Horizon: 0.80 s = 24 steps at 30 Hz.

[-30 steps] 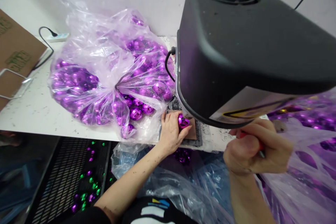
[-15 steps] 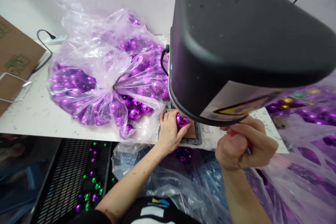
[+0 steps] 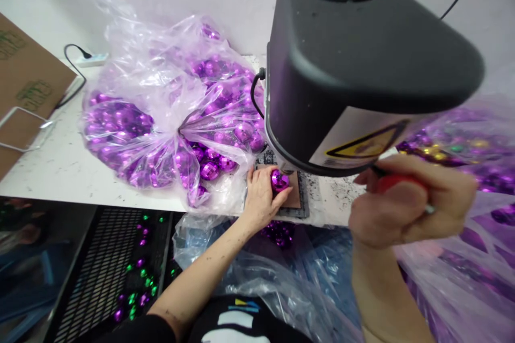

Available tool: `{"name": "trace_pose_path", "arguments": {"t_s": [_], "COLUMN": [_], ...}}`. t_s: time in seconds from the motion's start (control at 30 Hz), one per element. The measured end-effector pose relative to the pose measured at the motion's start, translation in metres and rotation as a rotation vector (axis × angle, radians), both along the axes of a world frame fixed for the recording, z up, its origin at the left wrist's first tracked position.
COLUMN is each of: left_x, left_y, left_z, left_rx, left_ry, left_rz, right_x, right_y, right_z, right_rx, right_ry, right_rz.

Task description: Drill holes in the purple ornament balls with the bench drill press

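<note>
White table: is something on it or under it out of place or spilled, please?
Yes: small green and purple balls lie scattered by the black mesh below the table, unlike those in the plastic bag on top. Possibly spilled.

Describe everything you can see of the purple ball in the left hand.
The purple ball is round and shiny, with mirror-like facets; it looks like metallic-coated plastic. The left hand holds it over a brown pad, near the lower rim of the black machine. Whether it touches pad or machine is unclear.
</note>
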State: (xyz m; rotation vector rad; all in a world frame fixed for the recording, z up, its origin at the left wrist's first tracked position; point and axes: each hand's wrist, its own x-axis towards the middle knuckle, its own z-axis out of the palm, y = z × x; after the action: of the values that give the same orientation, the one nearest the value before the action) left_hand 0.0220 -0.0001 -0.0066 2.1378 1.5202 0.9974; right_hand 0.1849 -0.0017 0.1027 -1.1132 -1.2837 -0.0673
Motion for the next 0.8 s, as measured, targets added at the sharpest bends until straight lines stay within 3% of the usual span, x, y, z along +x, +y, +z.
{"name": "trace_pose_path", "arguments": {"t_s": [0.1, 0.17, 0.3, 0.43, 0.53, 0.6, 0.67, 0.73, 0.8], "left_x": [-0.002, -0.007, -0.025, -0.041, -0.049, -0.059, -0.072, -0.087, -0.098], "left_y": [0.001, -0.006, -0.043, -0.090, -0.102, -0.091, -0.065, -0.029, 0.008], "left_z": [0.000, 0.004, 0.010, 0.001, -0.001, 0.005, 0.016, 0.025, 0.028], "left_rx": [0.020, 0.029, 0.026, -0.069, -0.109, -0.077, 0.015, 0.120, 0.102], "left_ry": [-0.041, -0.104, -0.174, 0.042, 0.120, 0.057, -0.004, 0.034, 0.200], "left_rz": [-0.010, -0.029, -0.129, -0.254, -0.256, -0.245, -0.163, 0.028, 0.184], "right_x": [-0.005, -0.007, -0.006, -0.004, -0.004, -0.005, -0.005, -0.005, -0.005], "right_y": [0.012, 0.019, 0.023, 0.021, 0.022, 0.023, 0.023, 0.023, 0.023], "right_z": [0.034, 0.044, 0.042, 0.036, 0.036, 0.037, 0.037, 0.037, 0.037], "right_rx": [0.138, 0.165, 0.115, 0.115, 0.131, 0.131, 0.125, 0.125, 0.129], "right_ry": [-0.029, -0.059, 0.022, 0.088, 0.099, 0.108, 0.116, 0.117, 0.124], "right_rz": [-0.094, -0.102, 0.033, 0.107, 0.087, 0.092, 0.107, 0.119, 0.120]}}
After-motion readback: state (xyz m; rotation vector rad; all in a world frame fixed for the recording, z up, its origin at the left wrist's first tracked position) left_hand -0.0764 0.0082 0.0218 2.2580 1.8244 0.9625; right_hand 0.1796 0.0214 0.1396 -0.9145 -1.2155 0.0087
